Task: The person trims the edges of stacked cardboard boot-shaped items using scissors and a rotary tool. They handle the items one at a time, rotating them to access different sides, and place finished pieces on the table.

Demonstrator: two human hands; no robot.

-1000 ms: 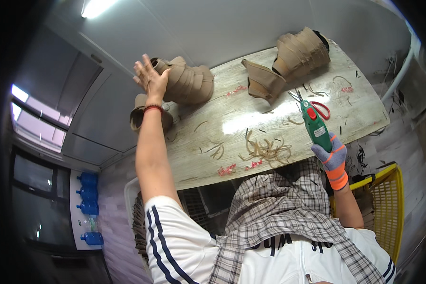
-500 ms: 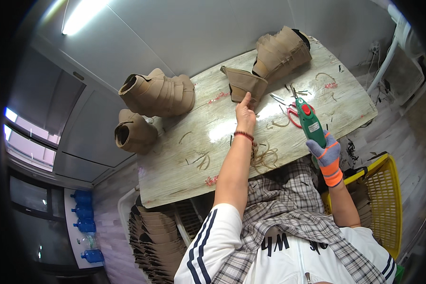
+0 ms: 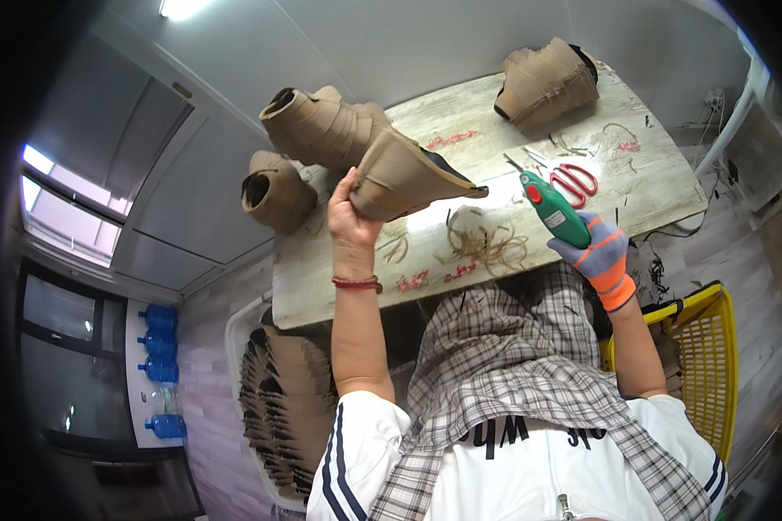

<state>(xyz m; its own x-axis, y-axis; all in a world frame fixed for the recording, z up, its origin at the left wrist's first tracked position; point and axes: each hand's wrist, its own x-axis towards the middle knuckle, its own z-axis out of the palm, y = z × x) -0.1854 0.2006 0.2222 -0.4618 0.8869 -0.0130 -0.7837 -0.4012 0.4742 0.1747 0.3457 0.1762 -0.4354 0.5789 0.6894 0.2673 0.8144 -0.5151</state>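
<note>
My left hand (image 3: 354, 217) grips a tan shoe upper (image 3: 400, 178) by its lower left edge, holding it tilted above the left half of the table, its dark lining turned to the right. In a grey and orange work glove, my right hand (image 3: 598, 256) is wrapped round a green handheld power tool (image 3: 554, 208) with a red button, its thin tip pointing up and left. Red-handled scissors (image 3: 575, 181) lie just beyond that tool. Behind the held piece sits a nested stack of tan uppers (image 3: 326, 126), with a smaller group (image 3: 276, 195) nearer me.
Another stack of uppers (image 3: 547, 87) stands at the table's far right. Cut strips (image 3: 487, 243) and scraps litter the pale wooden table (image 3: 321, 295). A white basket (image 3: 235, 347) of layered uppers is below left; a yellow basket (image 3: 708, 365) stands at the right. Blue water jugs (image 3: 158, 343) line the left wall.
My left hand has lifted the upper away from the far-right stack and carried it left and nearer. The right hand, with the power tool, has shifted only slightly.
</note>
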